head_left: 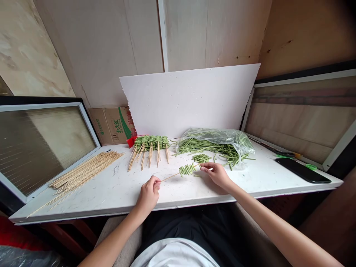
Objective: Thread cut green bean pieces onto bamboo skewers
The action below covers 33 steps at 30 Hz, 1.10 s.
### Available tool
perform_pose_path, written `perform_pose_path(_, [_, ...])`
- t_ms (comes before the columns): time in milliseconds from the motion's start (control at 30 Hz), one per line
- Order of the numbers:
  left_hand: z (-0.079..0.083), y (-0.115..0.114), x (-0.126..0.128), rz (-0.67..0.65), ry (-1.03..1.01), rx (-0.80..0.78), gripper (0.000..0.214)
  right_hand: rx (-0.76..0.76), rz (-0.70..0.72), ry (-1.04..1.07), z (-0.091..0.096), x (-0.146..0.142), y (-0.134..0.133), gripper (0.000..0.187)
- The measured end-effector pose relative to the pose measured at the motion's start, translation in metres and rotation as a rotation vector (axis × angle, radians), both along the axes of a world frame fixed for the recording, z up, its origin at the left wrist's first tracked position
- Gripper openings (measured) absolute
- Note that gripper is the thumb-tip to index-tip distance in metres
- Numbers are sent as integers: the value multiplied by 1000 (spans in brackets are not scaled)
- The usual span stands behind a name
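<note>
My left hand (148, 191) pinches the blunt end of a thin wooden skewer (171, 177) over the front of the table. Short pieces of green bean (187, 170) are threaded crosswise in a row along its far half. At the skewer's tip, the closed fingers of my right hand (216, 173) hold what looks like another bean piece, partly hidden by the fingertips. Just behind lies a small heap of cut bean pieces (201, 158). One loose piece (196, 175) rests on the white table (178, 193) below the skewer.
Finished bean skewers (151, 142) are stacked at the back, sticks forward. Bare skewers (83, 172) lie spread at left. A clear plastic bag (217, 135) of long green beans (194, 146) sits at back right. A black phone (302, 170) lies near the right edge; a cardboard box (111, 126) stands behind.
</note>
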<state>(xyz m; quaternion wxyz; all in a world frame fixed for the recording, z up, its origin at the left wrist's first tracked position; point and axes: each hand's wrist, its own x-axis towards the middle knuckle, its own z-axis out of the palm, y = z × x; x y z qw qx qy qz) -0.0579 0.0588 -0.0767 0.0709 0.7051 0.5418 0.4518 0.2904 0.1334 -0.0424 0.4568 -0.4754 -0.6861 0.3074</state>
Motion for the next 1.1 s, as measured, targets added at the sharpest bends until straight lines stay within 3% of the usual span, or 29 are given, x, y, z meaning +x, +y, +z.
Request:
perform_pose_path(100, [0,0,0,2,-1,5,13,-126,75,205,1,3,1,50])
perform_pose_path(200, [0,0,0,-5,0,8,13,-147,124,286,6,2,-3,50])
perform_pose_path(1100, [0,-2,1,-13,36,-13,14,-186,135,283,14,1,-11,57])
